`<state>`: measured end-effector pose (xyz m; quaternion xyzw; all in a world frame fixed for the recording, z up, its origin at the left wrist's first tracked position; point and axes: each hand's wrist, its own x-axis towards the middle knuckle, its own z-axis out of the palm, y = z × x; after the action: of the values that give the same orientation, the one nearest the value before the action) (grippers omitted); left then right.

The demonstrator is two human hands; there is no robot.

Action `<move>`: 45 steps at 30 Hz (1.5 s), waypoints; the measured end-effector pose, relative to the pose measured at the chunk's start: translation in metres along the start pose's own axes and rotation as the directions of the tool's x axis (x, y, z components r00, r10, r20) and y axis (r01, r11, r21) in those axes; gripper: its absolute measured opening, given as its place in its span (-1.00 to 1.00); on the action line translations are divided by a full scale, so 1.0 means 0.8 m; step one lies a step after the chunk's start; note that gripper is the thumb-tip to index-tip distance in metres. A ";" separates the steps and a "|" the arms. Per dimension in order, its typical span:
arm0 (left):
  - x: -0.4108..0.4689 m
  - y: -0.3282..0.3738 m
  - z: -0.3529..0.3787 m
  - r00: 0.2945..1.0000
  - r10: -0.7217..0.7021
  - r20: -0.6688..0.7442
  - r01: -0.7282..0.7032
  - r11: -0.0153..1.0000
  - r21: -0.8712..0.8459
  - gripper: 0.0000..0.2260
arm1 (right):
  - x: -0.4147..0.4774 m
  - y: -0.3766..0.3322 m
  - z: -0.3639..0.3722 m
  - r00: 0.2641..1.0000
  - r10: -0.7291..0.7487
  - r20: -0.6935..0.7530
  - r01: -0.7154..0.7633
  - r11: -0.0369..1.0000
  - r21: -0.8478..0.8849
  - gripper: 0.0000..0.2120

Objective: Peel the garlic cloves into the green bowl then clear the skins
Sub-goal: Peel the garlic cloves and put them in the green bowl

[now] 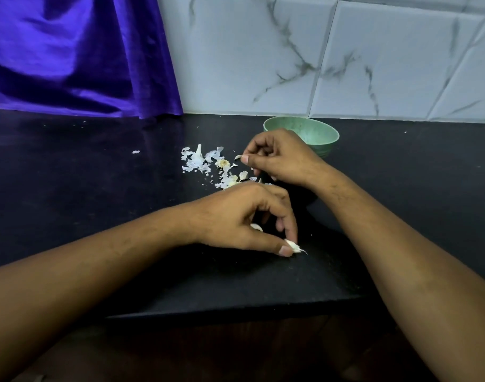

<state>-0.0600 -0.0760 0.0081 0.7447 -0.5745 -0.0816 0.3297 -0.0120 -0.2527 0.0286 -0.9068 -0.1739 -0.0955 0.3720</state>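
Note:
My left hand (pixel 244 216) pinches a small white garlic clove (pixel 294 246) between thumb and forefinger, low against the black counter. Another pale piece (pixel 256 227) shows under its palm. My right hand (pixel 277 157) hovers further back with fingers curled, and a small white skin piece (pixel 238 157) sits at its thumb tip; I cannot tell whether the thumb and finger pinch it. A pile of white garlic skins (pixel 205 164) lies left of the right hand. The green bowl (pixel 315 133) stands behind the right hand, its inside partly hidden.
The black counter (pixel 98 188) ends at a front edge (pixel 236 310) close below my left hand. A purple cloth (pixel 70 56) hangs at the back left. Marble-patterned wall tiles (pixel 346 56) rise right behind the bowl. A stray skin flake (pixel 136 152) lies to the left.

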 end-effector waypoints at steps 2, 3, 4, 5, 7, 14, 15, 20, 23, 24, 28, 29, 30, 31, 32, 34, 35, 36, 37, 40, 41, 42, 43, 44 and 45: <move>-0.003 -0.010 -0.013 0.998 -0.027 -0.052 0.026 1.000 -0.011 -0.90 | 0.002 0.002 -0.001 1.000 -0.010 0.002 0.010 1.000 0.001 -0.91; -0.005 -0.015 -0.020 0.995 -0.053 -0.089 0.051 0.998 -0.032 -0.91 | 0.002 0.003 -0.001 1.000 -0.016 0.000 0.016 1.000 0.005 -0.92; -0.008 -0.021 -0.029 0.987 -0.091 -0.134 0.084 0.995 -0.060 -0.90 | 0.003 0.003 -0.001 1.000 -0.022 -0.002 0.022 1.000 0.011 -0.93; -0.011 -0.027 -0.037 0.974 -0.134 -0.183 0.118 0.989 -0.094 -0.89 | 0.003 0.003 -0.001 1.000 -0.025 -0.006 0.025 1.000 0.018 -0.94; -0.017 -0.040 -0.051 0.935 -0.210 -0.288 0.165 0.971 -0.171 -0.87 | 0.004 0.003 -0.001 1.000 -0.013 -0.004 0.013 0.998 0.059 -0.93; -0.026 -0.080 -0.067 0.783 -0.389 -0.486 0.245 0.910 -0.333 -0.76 | 0.005 -0.002 0.012 0.999 -0.007 0.054 -0.017 0.898 0.440 -0.75; -0.025 -0.083 -0.067 0.768 -0.402 -0.499 0.243 0.903 -0.353 -0.76 | 0.004 -0.003 0.013 0.998 -0.014 0.066 -0.020 0.876 0.481 -0.79; -0.024 -0.081 -0.067 0.722 -0.433 -0.540 0.233 0.887 -0.400 -0.79 | 0.004 -0.001 0.019 0.997 0.047 0.056 -0.071 0.802 0.593 -0.81; -0.023 -0.080 -0.066 0.716 -0.430 -0.550 0.221 0.887 -0.406 -0.83 | 0.002 -0.002 0.021 0.995 0.080 0.059 -0.099 0.769 0.631 -0.81; -0.023 -0.080 -0.066 0.707 -0.434 -0.559 0.213 0.884 -0.417 -0.84 | 0.002 -0.004 0.022 0.995 0.081 0.063 -0.103 0.750 0.654 -0.82; -0.022 -0.079 -0.067 0.694 -0.454 -0.559 0.220 0.873 -0.436 -0.90 | 0.001 -0.008 0.023 0.992 0.088 0.092 -0.127 0.663 0.738 -0.81; -0.022 -0.078 -0.067 0.695 -0.457 -0.555 0.217 0.869 -0.444 -0.89 | 0.001 -0.009 0.023 0.990 0.097 0.102 -0.141 0.645 0.751 -0.81; -0.022 -0.077 -0.067 0.694 -0.461 -0.552 0.213 0.865 -0.455 -0.88 | 0.001 -0.009 0.022 0.988 0.104 0.111 -0.152 0.633 0.759 -0.82; -0.022 -0.075 -0.067 0.691 -0.467 -0.552 0.207 0.859 -0.468 -0.88 | 0.001 -0.010 0.021 0.987 0.109 0.116 -0.159 0.625 0.764 -0.82; -0.022 -0.074 -0.067 0.687 -0.474 -0.551 0.200 0.852 -0.483 -0.89 | 0.001 -0.010 0.019 0.987 0.111 0.120 -0.163 0.618 0.769 -0.82; -0.020 -0.071 -0.067 0.676 -0.485 -0.555 0.184 0.840 -0.511 -0.90 | 0.002 -0.011 0.018 0.986 0.114 0.123 -0.167 0.602 0.781 -0.83; -0.020 -0.071 -0.066 0.668 -0.489 -0.561 0.176 0.836 -0.519 -0.90 | 0.002 -0.012 0.018 0.986 0.112 0.125 -0.167 0.598 0.784 -0.85; -0.019 -0.071 -0.065 0.658 -0.492 -0.571 0.169 0.835 -0.524 -0.89 | 0.002 -0.012 0.018 0.986 0.109 0.125 -0.165 0.598 0.784 -0.89; -0.018 -0.071 -0.064 0.646 -0.493 -0.583 0.166 0.836 -0.524 -0.88 | 0.003 -0.012 0.019 0.987 0.107 0.122 -0.162 0.604 0.781 -0.93; -0.015 -0.072 -0.062 0.608 -0.486 -0.628 0.183 0.856 -0.484 -0.83 | 0.004 -0.011 0.021 0.989 0.115 0.091 -0.144 0.657 0.740 -0.94; -0.015 -0.072 -0.063 0.598 -0.479 -0.643 0.190 0.864 -0.467 -0.83 | 0.004 -0.011 0.021 0.990 0.119 0.079 -0.140 0.679 0.721 -0.92; -0.015 -0.072 -0.063 0.590 -0.473 -0.654 0.196 0.870 -0.452 -0.82 | 0.005 -0.012 0.021 0.990 0.124 0.073 -0.139 0.695 0.705 -0.89; -0.015 -0.072 -0.064 0.587 -0.471 -0.659 0.203 0.873 -0.443 -0.82 | 0.005 -0.012 0.020 0.989 0.129 0.073 -0.143 0.708 0.692 -0.87; -0.016 -0.072 -0.065 0.589 -0.476 -0.653 0.210 0.871 -0.445 -0.82 | 0.004 -0.012 0.020 0.988 0.131 0.076 -0.148 0.719 0.679 -0.86; -0.016 -0.072 -0.065 0.595 -0.490 -0.637 0.217 0.861 -0.459 -0.83 | 0.004 -0.012 0.020 0.988 0.130 0.080 -0.150 0.730 0.667 -0.86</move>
<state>0.0081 -0.0364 0.0110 0.7457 -0.2074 0.0642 0.6299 -0.0122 -0.2346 0.0245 -0.7240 -0.1330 0.0146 0.6767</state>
